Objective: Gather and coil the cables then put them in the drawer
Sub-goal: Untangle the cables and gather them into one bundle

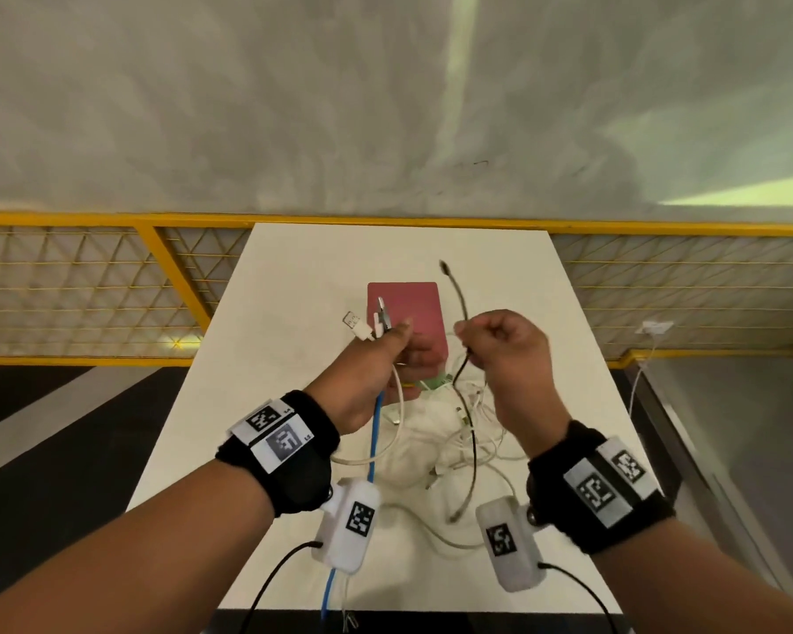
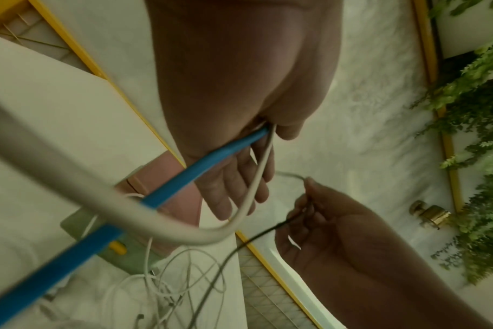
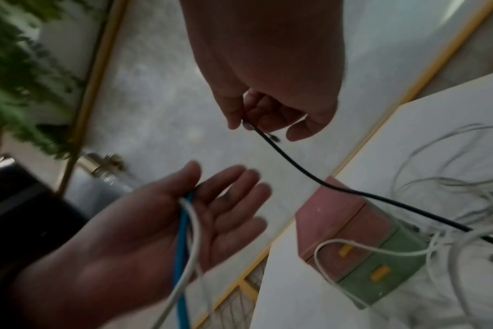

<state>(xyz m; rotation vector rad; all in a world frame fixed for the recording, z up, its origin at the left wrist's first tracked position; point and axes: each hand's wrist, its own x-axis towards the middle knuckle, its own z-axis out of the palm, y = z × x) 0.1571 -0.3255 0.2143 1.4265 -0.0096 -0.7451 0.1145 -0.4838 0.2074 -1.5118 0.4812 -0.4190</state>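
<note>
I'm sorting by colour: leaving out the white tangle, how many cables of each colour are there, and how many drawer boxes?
Thick blue cable, in the left hand: 1
Thin black cable, in the right hand: 1
Pink-and-green plastic drawer box: 1
Total: 3

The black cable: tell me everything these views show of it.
The black cable is thin, dark and flexible-looking. The right hand pinches it a little below its plug end, which sticks up above the fingers over the white table. Below the hand it hangs down across the tangle of white cables, its other end lying on the table near the front edge.
</note>
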